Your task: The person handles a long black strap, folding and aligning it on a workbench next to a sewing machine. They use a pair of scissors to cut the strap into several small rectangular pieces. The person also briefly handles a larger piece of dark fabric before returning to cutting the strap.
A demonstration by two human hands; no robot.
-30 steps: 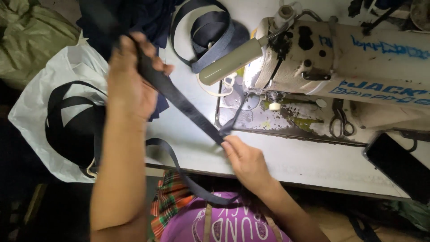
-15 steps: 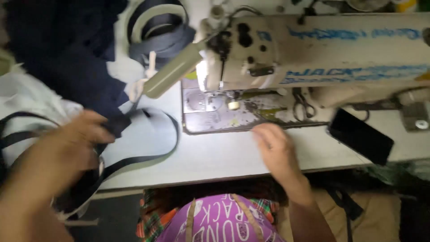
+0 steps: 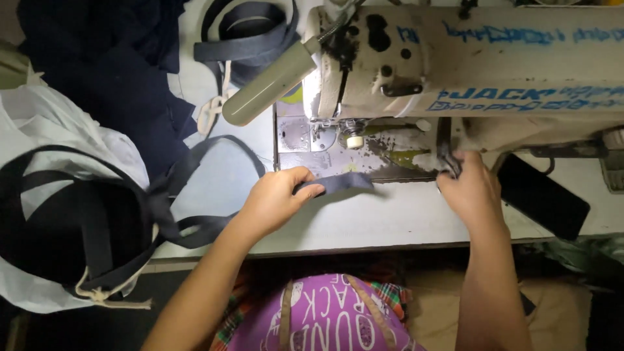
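My left hand pinches the end of a dark blue strap and holds it flat on the table just in front of the needle plate. The rest of the strap loops back to the left towards a white bag. My right hand is at the right end of the machine bed, fingers curled on the dark handles of a pair of scissors. The blades are hidden under the arm of the cream sewing machine.
A grey-green lamp tube juts out left of the needle. A coil of strap and dark cloth lie at the back left. A black phone rests at the right table edge. The white bag holds more dark straps.
My left hand has carried the strap end from the far left to the needle plate. My right hand has slid right along the table to the scissors.
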